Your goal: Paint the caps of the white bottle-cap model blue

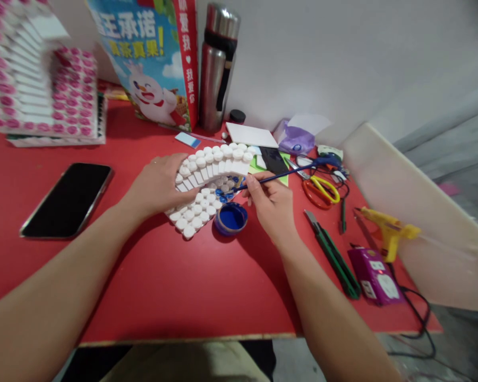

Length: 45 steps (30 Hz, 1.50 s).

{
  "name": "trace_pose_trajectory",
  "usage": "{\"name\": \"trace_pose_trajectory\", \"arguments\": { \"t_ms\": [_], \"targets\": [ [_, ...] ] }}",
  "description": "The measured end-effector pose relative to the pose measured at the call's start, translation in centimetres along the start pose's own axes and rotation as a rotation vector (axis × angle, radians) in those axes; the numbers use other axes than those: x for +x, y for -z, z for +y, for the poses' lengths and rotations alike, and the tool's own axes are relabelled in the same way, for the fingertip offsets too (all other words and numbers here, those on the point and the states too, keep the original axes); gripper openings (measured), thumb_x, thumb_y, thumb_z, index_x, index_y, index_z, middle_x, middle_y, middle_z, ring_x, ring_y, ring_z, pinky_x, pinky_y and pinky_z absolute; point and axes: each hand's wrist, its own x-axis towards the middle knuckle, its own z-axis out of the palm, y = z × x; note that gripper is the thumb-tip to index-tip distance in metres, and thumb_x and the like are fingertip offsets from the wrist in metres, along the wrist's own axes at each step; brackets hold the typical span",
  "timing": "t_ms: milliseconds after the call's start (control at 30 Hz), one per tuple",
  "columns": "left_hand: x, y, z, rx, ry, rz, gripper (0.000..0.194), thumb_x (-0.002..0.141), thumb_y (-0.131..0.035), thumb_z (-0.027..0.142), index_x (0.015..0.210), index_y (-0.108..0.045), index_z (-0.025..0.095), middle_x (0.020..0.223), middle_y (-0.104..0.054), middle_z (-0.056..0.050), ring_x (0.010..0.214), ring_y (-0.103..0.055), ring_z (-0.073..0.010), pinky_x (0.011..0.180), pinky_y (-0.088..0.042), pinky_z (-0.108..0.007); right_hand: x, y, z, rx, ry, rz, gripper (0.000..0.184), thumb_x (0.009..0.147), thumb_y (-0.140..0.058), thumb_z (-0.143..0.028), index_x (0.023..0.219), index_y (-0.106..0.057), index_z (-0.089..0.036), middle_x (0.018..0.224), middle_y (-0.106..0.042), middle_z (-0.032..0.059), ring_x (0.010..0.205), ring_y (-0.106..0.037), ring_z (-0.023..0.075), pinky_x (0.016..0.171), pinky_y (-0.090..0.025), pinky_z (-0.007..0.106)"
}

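Observation:
My left hand [159,183] grips the left side of a white model staircase [197,213], thumb on its front and fingers behind. Rows of round white discs surround its curved steps. Some discs near its right end are painted blue, and others there look greyish. In my right hand [273,207] a thin blue paintbrush [290,172] is pinched, its tip at the blue discs; I cannot tell whether it touches them. A small open pot of blue paint [230,225] stands just in front of the model, between my hands.
A black phone [69,199] lies left. Behind stand a pink-and-white stair model [6,101], a printed bag [151,69] and a steel thermos [216,74]. To the right lie scissors [322,192], a green utility knife [336,260], a yellow glue gun [390,228] and a purple box [376,277] with cables.

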Motion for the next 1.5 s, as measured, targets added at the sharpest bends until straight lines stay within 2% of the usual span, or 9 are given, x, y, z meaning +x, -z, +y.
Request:
{"name": "trace_pose_trajectory", "arguments": {
  "t_ms": [167, 300, 467, 700, 1033, 1267, 1500],
  "targets": [
    [0.01, 0.1, 0.07, 0.02, -0.008, -0.009, 0.072, 0.085, -0.067, 0.048, 0.149, -0.056, 0.017, 0.142, -0.069, -0.018, 0.133, -0.064, -0.0443, 0.114, -0.052, -0.06, 0.04, 0.08, -0.06, -0.014, -0.01, 0.015, 0.03, 0.104, -0.066, -0.044, 0.086, -0.071, -0.021, 0.076, -0.073, 0.0008, 0.067, -0.067, 0.0147, 0.065, -0.05, 0.028],
    [-0.04, 0.03, 0.08, 0.016, 0.003, 0.005, 0.071, 0.084, -0.07, 0.047, 0.15, -0.055, 0.027, 0.142, -0.07, -0.012, 0.133, -0.064, -0.0417, 0.114, -0.053, -0.059, 0.07, 0.13, -0.03, -0.016, -0.002, 0.002, 0.03, 0.104, -0.066, -0.043, 0.085, -0.071, -0.021, 0.075, -0.073, 0.0006, 0.067, -0.067, 0.0149, 0.065, -0.051, 0.029],
    [-0.13, -0.04, 0.09, 0.001, 0.012, 0.004, 0.073, 0.084, -0.071, 0.048, 0.152, -0.054, 0.026, 0.145, -0.069, -0.015, 0.135, -0.063, -0.0457, 0.114, -0.05, -0.065, 0.07, 0.06, 0.06, -0.009, 0.002, 0.009, 0.028, 0.104, -0.067, -0.044, 0.087, -0.071, -0.022, 0.075, -0.073, 0.0002, 0.066, -0.066, 0.015, 0.066, -0.051, 0.029],
    [-0.03, -0.19, -0.18, 0.008, 0.003, 0.014, 0.074, 0.083, -0.07, 0.049, 0.152, -0.054, 0.029, 0.144, -0.069, -0.013, 0.135, -0.063, -0.0453, 0.115, -0.051, -0.065, 0.08, 0.07, 0.08, -0.02, -0.011, 0.003, 0.031, 0.104, -0.067, -0.046, 0.086, -0.071, -0.022, 0.074, -0.073, 0.0006, 0.065, -0.065, 0.0149, 0.064, -0.05, 0.029],
    [-0.01, -0.16, -0.13, -0.004, -0.014, 0.007, 0.077, 0.085, -0.07, 0.047, 0.153, -0.054, 0.016, 0.147, -0.067, -0.02, 0.136, -0.063, -0.0448, 0.117, -0.05, -0.061, -0.11, -0.24, -0.19, 0.026, 0.001, -0.027, 0.029, 0.104, -0.067, -0.045, 0.087, -0.071, -0.022, 0.075, -0.072, 0.0003, 0.065, -0.067, 0.0145, 0.062, -0.05, 0.029],
    [-0.05, -0.18, -0.04, -0.016, -0.001, 0.016, 0.074, 0.084, -0.07, 0.048, 0.152, -0.054, 0.025, 0.147, -0.068, -0.014, 0.137, -0.063, -0.0438, 0.116, -0.05, -0.061, -0.12, -0.32, -0.22, 0.027, -0.006, -0.042, 0.035, 0.103, -0.067, -0.052, 0.087, -0.07, -0.022, 0.073, -0.071, -0.0004, 0.06, -0.063, 0.0132, 0.059, -0.049, 0.029],
    [-0.06, -0.06, 0.0, -0.021, -0.007, 0.009, 0.075, 0.083, -0.066, 0.052, 0.152, -0.054, 0.024, 0.147, -0.068, -0.016, 0.139, -0.061, -0.0464, 0.115, -0.05, -0.063, -0.11, -0.35, -0.28, 0.038, 0.007, -0.043, 0.032, 0.104, -0.067, -0.049, 0.087, -0.07, -0.022, 0.073, -0.071, -0.0007, 0.06, -0.064, 0.0133, 0.06, -0.049, 0.029]
  ]
}}
